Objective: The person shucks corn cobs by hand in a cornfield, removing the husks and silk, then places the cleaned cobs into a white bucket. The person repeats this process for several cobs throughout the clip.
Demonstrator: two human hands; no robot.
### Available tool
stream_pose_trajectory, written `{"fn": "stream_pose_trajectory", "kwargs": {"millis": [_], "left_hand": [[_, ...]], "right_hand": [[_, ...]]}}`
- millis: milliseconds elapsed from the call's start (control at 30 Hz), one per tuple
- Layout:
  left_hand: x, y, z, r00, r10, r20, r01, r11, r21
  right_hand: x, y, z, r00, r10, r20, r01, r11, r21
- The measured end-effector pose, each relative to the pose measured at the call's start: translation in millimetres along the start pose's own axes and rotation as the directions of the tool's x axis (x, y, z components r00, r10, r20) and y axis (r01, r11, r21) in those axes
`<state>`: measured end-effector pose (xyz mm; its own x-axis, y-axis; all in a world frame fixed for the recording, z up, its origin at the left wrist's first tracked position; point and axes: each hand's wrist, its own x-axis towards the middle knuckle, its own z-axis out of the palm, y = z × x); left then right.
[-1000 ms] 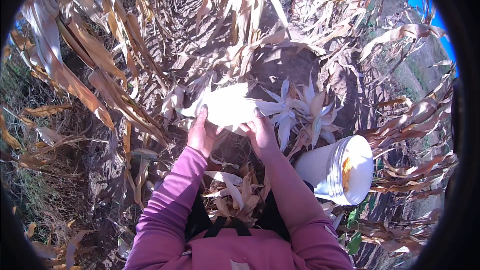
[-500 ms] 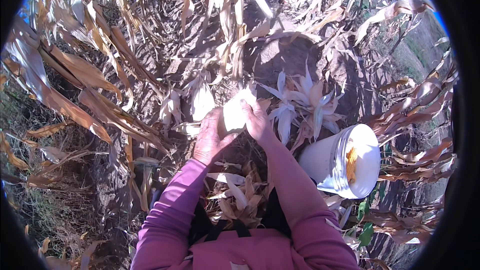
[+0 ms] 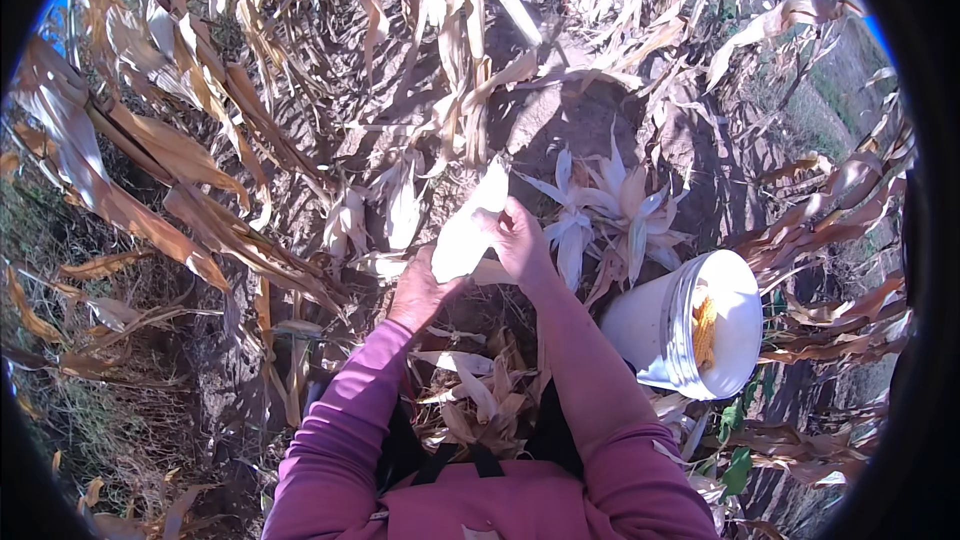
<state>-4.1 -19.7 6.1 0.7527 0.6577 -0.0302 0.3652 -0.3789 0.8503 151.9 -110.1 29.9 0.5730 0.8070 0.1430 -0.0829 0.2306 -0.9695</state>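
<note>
Apparently husking glare-whitened corn ear [image 3: 461,246], clamped between left hand [image 3: 416,299] below and pinching right hand [image 3: 521,245] above; next, calling for steady left hold, firm right tug.

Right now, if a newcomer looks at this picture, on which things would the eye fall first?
Probably first on the glaring white husk at the centre, held between the left hand and right hand. Next comes the white bucket to the right of the right forearm, with yellow corn inside, then the splayed pale husks just above it in the picture.
</note>
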Motion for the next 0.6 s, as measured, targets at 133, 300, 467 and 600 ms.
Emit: {"fn": "stream_pose_trajectory", "kwargs": {"millis": [133, 300, 467, 600], "left_hand": [[0.6, 1.8, -2.9, 0.992, 0.024, -0.121, -0.012, 0.995, 0.100], [-2.4, 9.5, 1.7, 0.978, 0.092, -0.186, -0.038, 0.960, 0.277], [1.9, -9.5, 8.7, 0.994, 0.036, -0.102, -0.047, 0.994, -0.103], [-0.6, -8.7, 12.7, 0.983, -0.001, 0.181, 0.129, 0.707, -0.695]], "right_hand": [[-3.6, -6.0, 5.4, 0.992, 0.101, -0.074, -0.104, 0.994, -0.031], [-4.4, -10.8, 12.3, 0.996, 0.069, -0.056, -0.058, 0.983, 0.173], [-6.9, -6.3, 12.9, 0.995, 0.010, 0.098, -0.023, 0.990, 0.141], [-5.1, -1.3, 15.6, 0.998, -0.033, 0.047, 0.021, 0.971, 0.237]]}}
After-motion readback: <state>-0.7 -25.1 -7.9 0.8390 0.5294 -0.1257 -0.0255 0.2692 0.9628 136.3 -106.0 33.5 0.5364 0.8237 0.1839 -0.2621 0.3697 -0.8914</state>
